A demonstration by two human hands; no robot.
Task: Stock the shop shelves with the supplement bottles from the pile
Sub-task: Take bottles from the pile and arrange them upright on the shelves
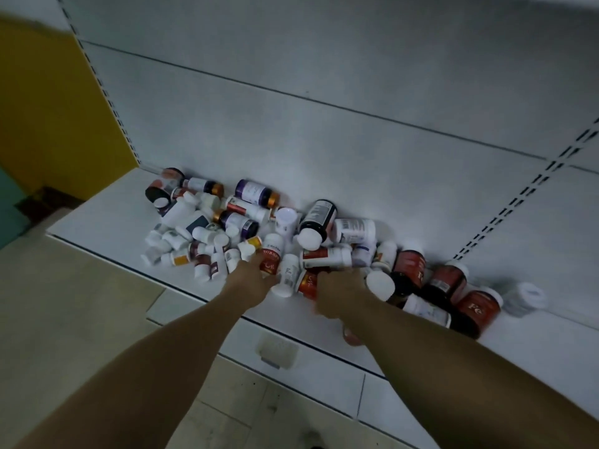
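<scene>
Risk, my reading: the pile (275,241) of bottles lies loose on the bottom shelf (107,222), many on their sides near the front edge; tugging one out could roll neighbours off onto the floor. My left hand (251,280) is curled round a red-labelled bottle (270,259). My right hand (340,294) is down on another red bottle (306,283); fingers look bent, grip too blurred to confirm.

Bottle pile (291,241) lies on shelf (97,218), against back panel (324,140).
</scene>
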